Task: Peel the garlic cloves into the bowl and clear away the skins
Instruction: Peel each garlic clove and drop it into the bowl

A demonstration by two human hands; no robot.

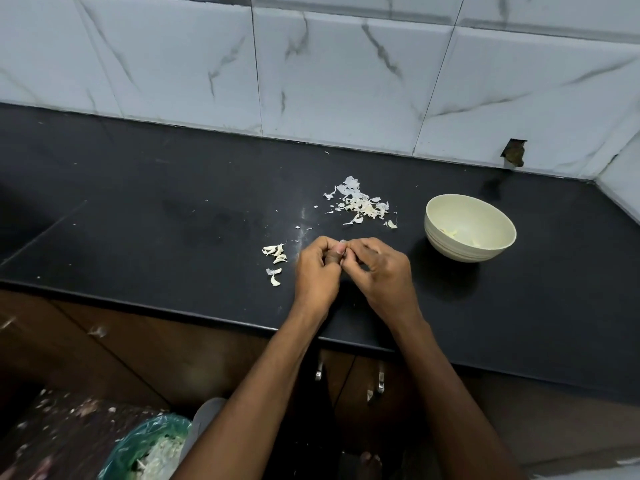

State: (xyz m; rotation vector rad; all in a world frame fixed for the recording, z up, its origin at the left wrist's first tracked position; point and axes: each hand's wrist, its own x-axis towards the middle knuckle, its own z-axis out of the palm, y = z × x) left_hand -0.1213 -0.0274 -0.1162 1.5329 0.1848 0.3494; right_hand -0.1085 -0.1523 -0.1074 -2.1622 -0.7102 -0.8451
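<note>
Garlic cloves [276, 259] pale, unpeeled, beside both hands [341, 258], fingers pinched together, contents hidden

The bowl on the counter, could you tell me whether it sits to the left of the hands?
No, the bowl stands to the right of both hands, beyond the right hand.

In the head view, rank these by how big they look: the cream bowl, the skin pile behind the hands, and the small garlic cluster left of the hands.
1. Cream bowl
2. Skin pile, slightly smaller
3. Garlic cluster, clearly smallest
</note>
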